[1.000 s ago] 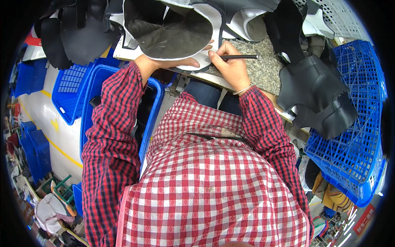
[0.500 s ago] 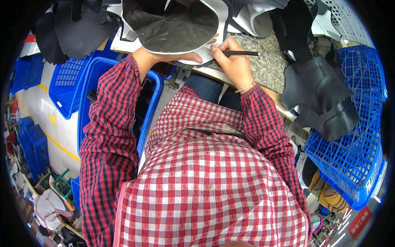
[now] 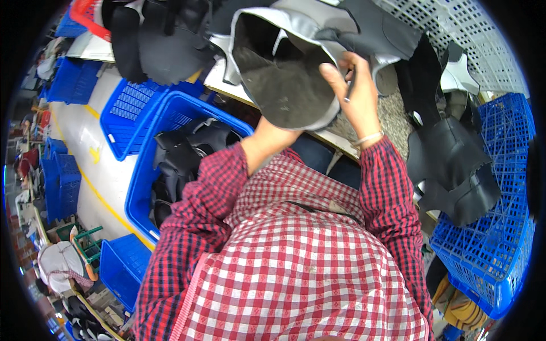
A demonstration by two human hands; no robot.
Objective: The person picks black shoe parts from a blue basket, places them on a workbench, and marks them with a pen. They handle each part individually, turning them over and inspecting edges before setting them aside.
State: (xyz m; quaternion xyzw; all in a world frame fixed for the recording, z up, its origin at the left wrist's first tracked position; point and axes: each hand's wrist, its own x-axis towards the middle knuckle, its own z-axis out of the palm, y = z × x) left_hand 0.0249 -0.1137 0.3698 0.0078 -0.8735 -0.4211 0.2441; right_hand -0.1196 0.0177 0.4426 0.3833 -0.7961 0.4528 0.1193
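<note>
Red-and-black checked sleeves (image 3: 190, 213), rumpled along the arms, meet a red-and-white gingham apron (image 3: 301, 267) with pink edging (image 3: 190, 295). A thin pale bangle (image 3: 368, 138) shows. The mostly hidden legwear (image 3: 344, 173) looks dark blue.

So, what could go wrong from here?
The dark pen sits in the right hand, close to the hollow piece, so it might leave a stray mark.

That piece juts past the worktop's near edge with the left hand beneath; if that hand slipped, it could drop.

The black pieces at right seem to overhang the edge too, so a knock might slide them off.
</note>
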